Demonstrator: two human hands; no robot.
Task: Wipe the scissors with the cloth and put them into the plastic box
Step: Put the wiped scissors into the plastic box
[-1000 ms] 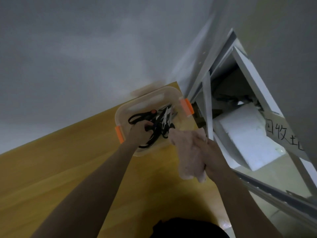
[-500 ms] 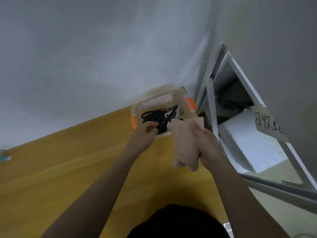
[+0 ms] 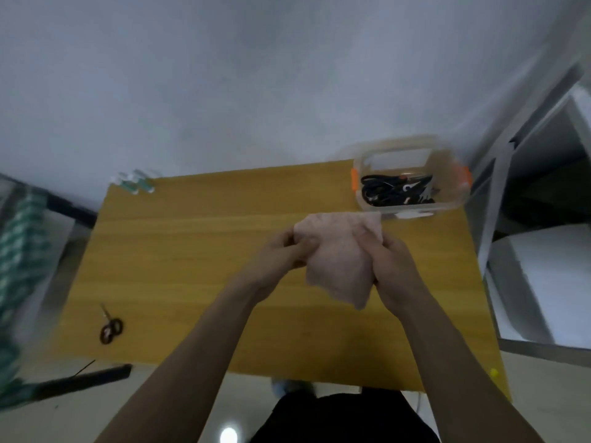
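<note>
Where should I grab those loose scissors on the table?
Probably by the handle loops: the scissors lie flat near the table's front left corner, loops toward you, blades pointing away. Come from above on the near side with the left hand.

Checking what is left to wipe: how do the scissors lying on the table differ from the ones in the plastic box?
The scissors on the table lie alone, out in the open near the left front corner; the scissors in the plastic box are a tangled pile at the far right. The lone pair looks small and slim; the boxed pile is bulkier. Neither is touched by a hand: both hands hold the cloth. Both have dark handles.
</note>
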